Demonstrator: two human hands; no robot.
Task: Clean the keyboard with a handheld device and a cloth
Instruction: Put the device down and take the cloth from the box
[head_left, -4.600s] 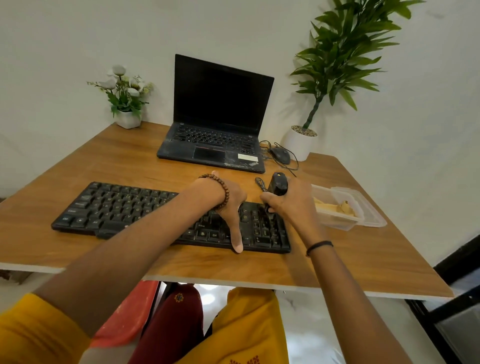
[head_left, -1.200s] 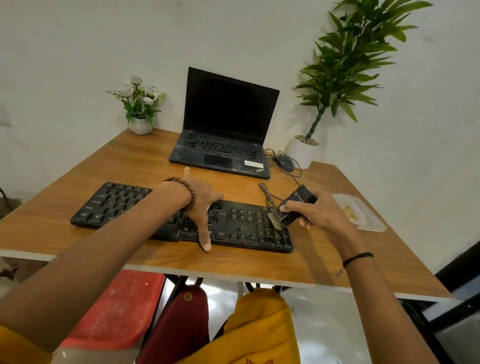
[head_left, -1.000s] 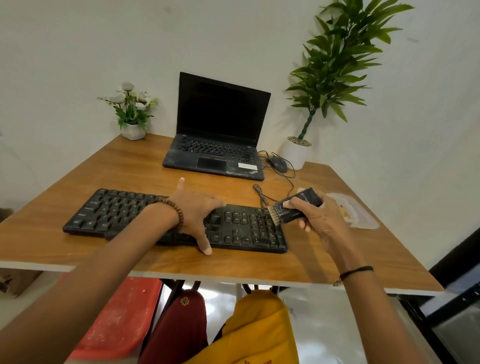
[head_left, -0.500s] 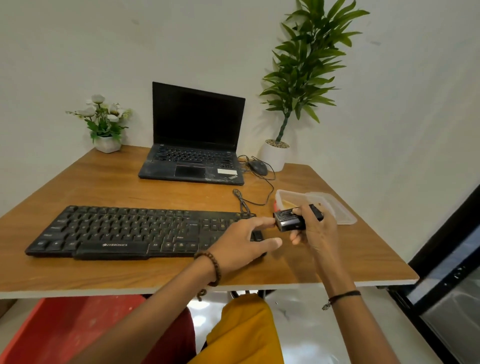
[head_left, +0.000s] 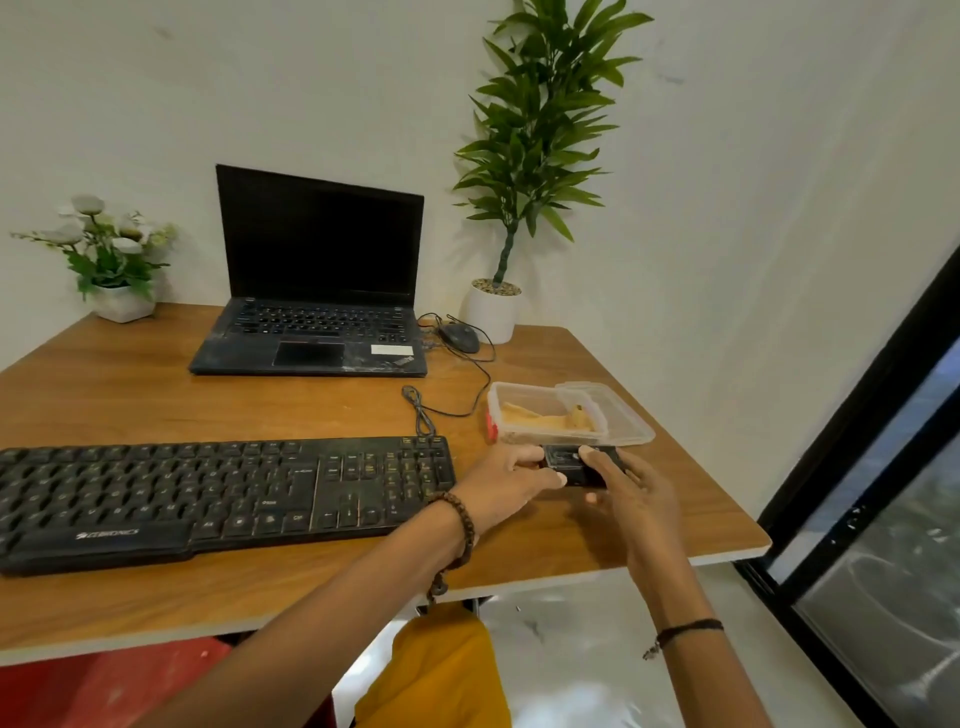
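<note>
From the head view, the left hand (head_left: 511, 480) and the right hand (head_left: 636, 493) are meeting over the near right part of the worktop (head_left: 130, 405), both grasping the black handheld device (head_left: 574, 465). The left grip is pinching the device's left end, and the right grip is closing around its right end with the thumb lying on top. Just left of the grip, the black keyboard (head_left: 223, 493) is lying flat on the worktop, with its right edge beside the left wrist. Just beyond the grip, a clear plastic container (head_left: 550, 415) is sitting open with tan material (head_left: 540, 415) inside, and its lid (head_left: 628, 415) is resting against its right side. Farther beyond and to the left of the grip, an open laptop (head_left: 317, 306) is standing with a dark screen, and a mouse (head_left: 460, 339) is lying beside it.
</note>
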